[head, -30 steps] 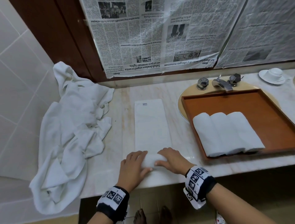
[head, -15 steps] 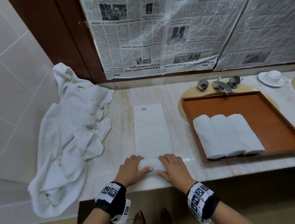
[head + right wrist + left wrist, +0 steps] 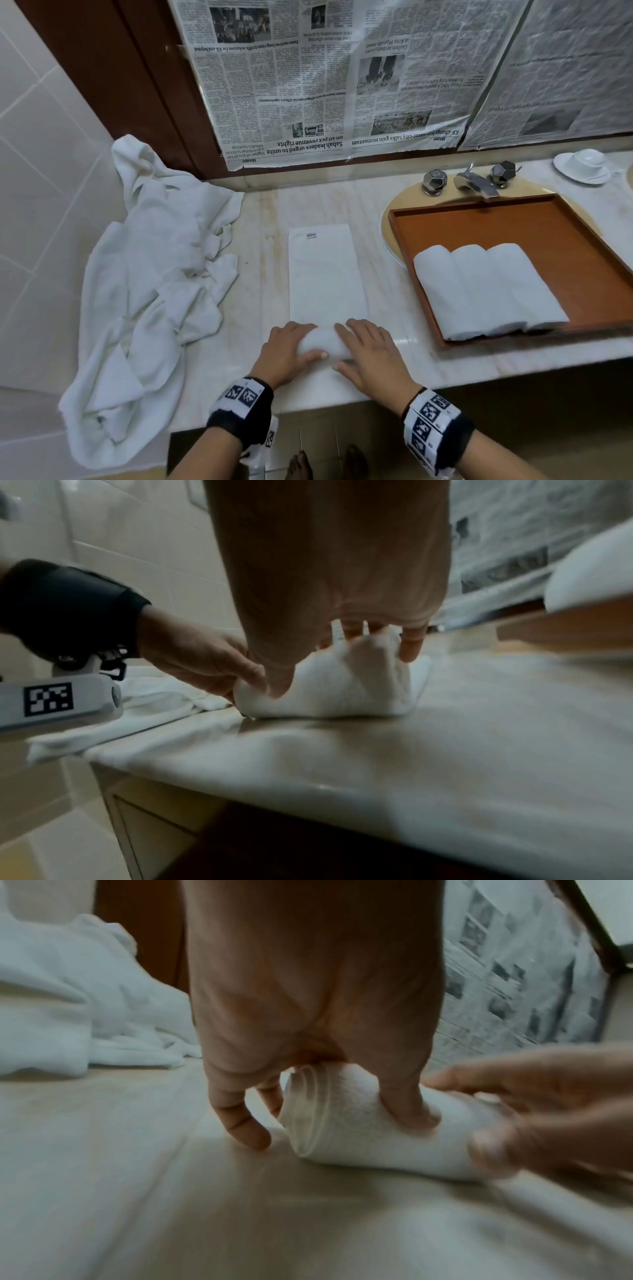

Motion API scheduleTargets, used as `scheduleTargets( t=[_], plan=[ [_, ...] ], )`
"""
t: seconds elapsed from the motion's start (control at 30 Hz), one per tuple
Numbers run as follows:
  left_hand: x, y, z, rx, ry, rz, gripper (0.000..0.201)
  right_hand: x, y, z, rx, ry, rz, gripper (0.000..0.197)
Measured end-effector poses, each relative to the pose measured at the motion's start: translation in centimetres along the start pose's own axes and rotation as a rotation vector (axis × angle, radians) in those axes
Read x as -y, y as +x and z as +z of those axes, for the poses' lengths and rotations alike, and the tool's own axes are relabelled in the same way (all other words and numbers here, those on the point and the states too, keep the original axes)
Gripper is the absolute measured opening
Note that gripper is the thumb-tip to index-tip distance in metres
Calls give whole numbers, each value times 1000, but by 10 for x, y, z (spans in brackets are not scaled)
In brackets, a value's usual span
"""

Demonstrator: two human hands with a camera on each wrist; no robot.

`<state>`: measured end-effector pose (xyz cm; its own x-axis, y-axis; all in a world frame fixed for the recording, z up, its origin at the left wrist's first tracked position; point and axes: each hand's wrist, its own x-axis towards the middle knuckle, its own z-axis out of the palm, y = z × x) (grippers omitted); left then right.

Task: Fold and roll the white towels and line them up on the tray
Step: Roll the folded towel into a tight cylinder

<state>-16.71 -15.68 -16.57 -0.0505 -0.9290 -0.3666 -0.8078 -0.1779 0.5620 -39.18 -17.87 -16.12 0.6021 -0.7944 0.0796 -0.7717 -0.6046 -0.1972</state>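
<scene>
Rolling the fourth towel

The folded towel (image 3: pixel 327 274) lies on the surface (image 3: pixel 394 301) at 6 o'clock; left hand (image 3: pixel 284 349) and right hand (image 3: pixel 368 353) each grip its rolled near end, curled over it. Next, probably: roll toward 12, then the tray (image 3: pixel 582 246) at 3 o'clock.

Marble counter (image 3: pixel 404 373), folded towel (image 3: pixel 325 270), towel heap (image 3: pixel 144 274), saucer (image 3: pixel 579 168)

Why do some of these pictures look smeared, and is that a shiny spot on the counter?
Head view: mostly sharp, its wide lens bending the newspaper edges; a small glare patch on the marble counter beside the right hand. Left wrist view: the right hand smears with motion. Right wrist view: dim, with the counter's near edge blurred.
</scene>
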Motion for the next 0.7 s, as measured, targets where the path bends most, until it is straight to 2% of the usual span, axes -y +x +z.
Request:
scheduleTargets(
  t=[0.1,0.13,0.2,0.27,0.37,0.43,0.47,0.53,0.6,0.7],
  plan=[
    [-4,4,-3,38,-27,-40,87,-9,14,1,75,106,-11,63],
    [-7,2,-3,8,-20,-50,87,-13,21,-3,123,159,14,67],
    [-14,-7,-2,-135,3,-33,80,-16,33,-13,252,280,88,79],
    [-16,-13,0,-220,-18,5,76,-18,39,-20,327,376,138,69],
    [-4,-13,7,-181,-141,22,69,-20,34,-26,339,522,123,43],
    [5,-10,10,-148,-176,30,70,-19,22,-27,324,591,149,40],
    [8,-9,10,-130,-176,29,72,-17,15,-26,290,544,148,42],
    [8,-6,9,-103,-192,3,77,-14,1,-20,150,265,66,47],
    [5,-3,6,-67,-196,-38,78,-8,-10,-12,73,53,3,59],
    [0,-1,3,-28,-179,-102,81,-5,-8,-6,81,23,-30,66]
  ],
)
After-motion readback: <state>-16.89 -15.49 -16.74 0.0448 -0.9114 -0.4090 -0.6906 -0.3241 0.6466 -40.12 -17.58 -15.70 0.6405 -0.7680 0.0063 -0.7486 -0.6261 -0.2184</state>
